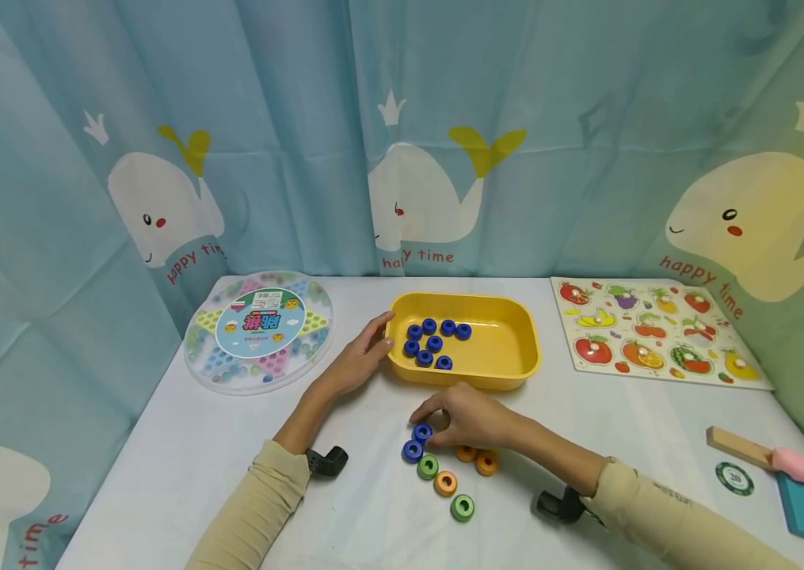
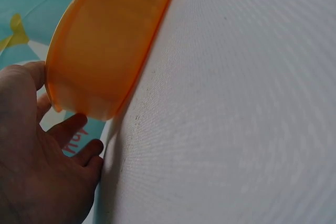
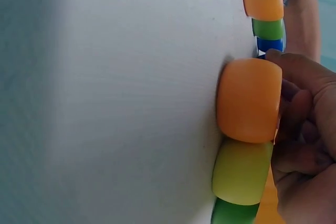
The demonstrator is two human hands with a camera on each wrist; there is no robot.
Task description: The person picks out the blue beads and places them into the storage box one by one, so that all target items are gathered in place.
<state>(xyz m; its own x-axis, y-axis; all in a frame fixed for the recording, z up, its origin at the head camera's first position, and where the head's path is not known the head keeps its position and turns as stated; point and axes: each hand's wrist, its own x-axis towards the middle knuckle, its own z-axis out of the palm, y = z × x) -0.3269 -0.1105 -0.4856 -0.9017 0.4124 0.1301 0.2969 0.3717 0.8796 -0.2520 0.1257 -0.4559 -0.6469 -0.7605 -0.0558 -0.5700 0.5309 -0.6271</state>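
My left hand [image 1: 359, 358] is at the left end of a yellow tray [image 1: 526, 348], fingertips touching its rim and end wall. In the left wrist view its fingers are relaxed beside the tray wall [image 2: 105, 40]. Several blue beads [image 1: 434, 343] lie in the tray's left half. In front of the tray, my right hand [image 1: 476, 416] pinches a blue bead [image 1: 422, 432] between thumb and forefinger. Another blue bead [image 1: 412, 451] is right beside it. Green beads [image 1: 462, 507] and orange beads [image 1: 446, 483] lie nearby, some partly hidden by the hand. An orange bead [image 3: 249, 100] looms large in the right wrist view.
A round Chinese checkers set [image 1: 259, 332] lies at the back left. At the back right is a fruit puzzle board [image 1: 658, 332]. Farther right are a wooden block [image 1: 739, 447], a pink toy [image 1: 796, 465], a teal block [image 1: 803, 508] and a round chip [image 1: 734, 479]. A whale-print curtain [image 1: 287, 119] hangs behind.
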